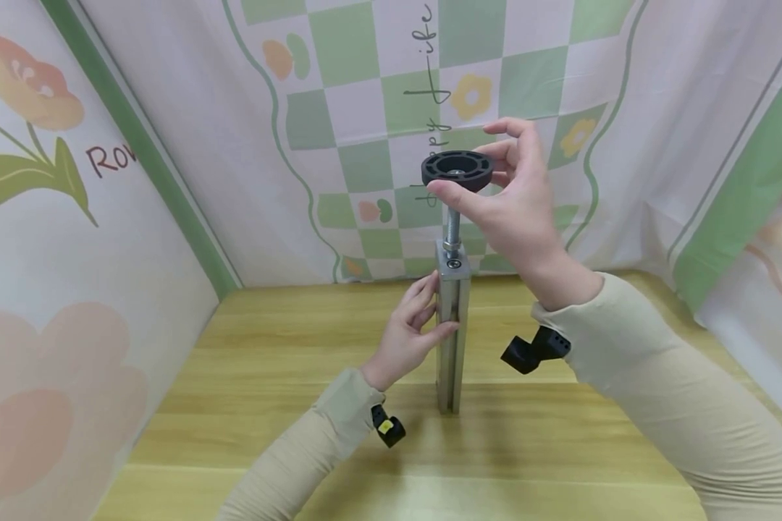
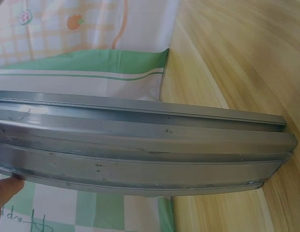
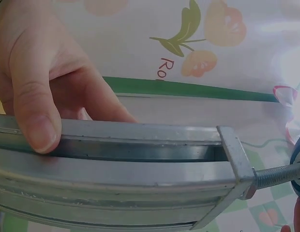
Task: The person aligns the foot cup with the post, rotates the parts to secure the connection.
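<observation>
An aluminium profile (image 1: 451, 347) stands upright on the wooden table, with long slots down its sides. My left hand (image 1: 404, 333) grips it at mid-height from the left; in the right wrist view the left thumb (image 3: 41, 133) lies along a slot. A flat end plate (image 3: 233, 152) caps the top. Out of it rises a threaded rod (image 1: 453, 226) with a nut (image 1: 452, 247) low on it. The rod carries a round black levelling foot (image 1: 435, 179), which my right hand (image 1: 524, 199) holds by the rim between thumb and fingers. The profile's lower end (image 2: 280, 154) meets the tabletop.
The wooden table (image 1: 254, 376) reaches back to a checked green-and-white curtain (image 1: 345, 108). Printed fabric (image 1: 72, 253) hangs at the left, another curtain (image 1: 749, 217) at the right. Black wrist camera mounts (image 1: 534, 351) stick out below both sleeves.
</observation>
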Demonstrator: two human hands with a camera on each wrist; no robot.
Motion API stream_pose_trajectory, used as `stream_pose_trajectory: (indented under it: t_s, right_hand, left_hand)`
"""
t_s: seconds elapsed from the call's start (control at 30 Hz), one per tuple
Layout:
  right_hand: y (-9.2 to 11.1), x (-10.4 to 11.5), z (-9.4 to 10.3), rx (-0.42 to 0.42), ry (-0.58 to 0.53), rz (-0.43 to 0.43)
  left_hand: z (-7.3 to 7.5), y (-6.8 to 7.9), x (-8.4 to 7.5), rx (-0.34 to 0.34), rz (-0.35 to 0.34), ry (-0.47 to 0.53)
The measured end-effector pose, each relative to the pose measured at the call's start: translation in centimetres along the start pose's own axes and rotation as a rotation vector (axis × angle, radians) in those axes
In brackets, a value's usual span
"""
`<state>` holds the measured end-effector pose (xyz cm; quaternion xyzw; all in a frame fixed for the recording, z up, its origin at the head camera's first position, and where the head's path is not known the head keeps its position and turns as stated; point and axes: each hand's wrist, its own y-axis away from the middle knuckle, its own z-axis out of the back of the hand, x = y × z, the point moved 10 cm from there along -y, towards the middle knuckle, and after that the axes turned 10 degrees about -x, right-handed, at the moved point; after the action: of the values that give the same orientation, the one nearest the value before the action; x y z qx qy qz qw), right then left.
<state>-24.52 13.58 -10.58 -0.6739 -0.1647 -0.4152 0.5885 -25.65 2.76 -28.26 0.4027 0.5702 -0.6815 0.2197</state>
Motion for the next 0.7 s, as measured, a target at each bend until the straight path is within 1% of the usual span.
stream_pose_trajectory:
  t_s: [0.07, 0.17, 0.27, 0.33, 0.43, 0.53, 0.63, 0.7]
  right_hand:
    - [0.0, 0.1, -0.1, 0.0, 0.021, 0.003]
    - [0.0, 0.1, -0.3, 0.012, 0.015, -0.001]
    - [0.0, 0.2, -0.4, 0.039, -0.062, 0.011]
    - [0.0, 0.2, -0.6, 0.074, -0.177, 0.019]
    - [-0.2, 0.0, -1.1, 0.146, -0.386, 0.014]
    - [-0.5, -0.5, -1.7, 0.223, -0.584, -0.045]
    - [-0.7, -1.2, -2.4, 0.313, -0.735, -0.116]
    - [-0.6, -1.6, -2.9, 0.381, -0.804, -0.171]
  left_hand:
    - [0.1, 0.0, 0.0, -0.003, 0.003, -0.006]
    - [0.1, 0.1, 0.0, -0.005, 0.004, -0.01]
    - [0.1, 0.0, -0.1, -0.005, -0.003, -0.005]
    - [0.1, 0.0, -0.1, -0.006, -0.005, 0.001]
    - [0.1, 0.0, -0.1, -0.011, -0.004, 0.007]
    - [0.1, 0.0, 0.0, -0.016, 0.005, 0.003]
    - [0.1, 0.0, 0.1, -0.017, 0.012, -0.001]
    - [0.1, 0.1, 0.1, -0.017, 0.016, 0.001]
